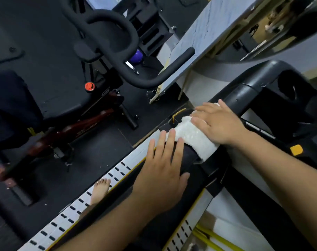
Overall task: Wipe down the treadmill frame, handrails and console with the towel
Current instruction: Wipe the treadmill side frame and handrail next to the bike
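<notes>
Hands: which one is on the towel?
The right hand, flat on the white towel draped over the handrail. The left hand lies on bare handrail beside it, fingertips just reaching the towel's edge.

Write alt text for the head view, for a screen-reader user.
A person's right hand presses a white towel flat onto a treadmill's black handrail, while the left hand rests open on the rail beside it, fingertips at the towel's edge. An exercise bike stands to the left; a bare foot rests on the treadmill's slotted side rail.
</notes>
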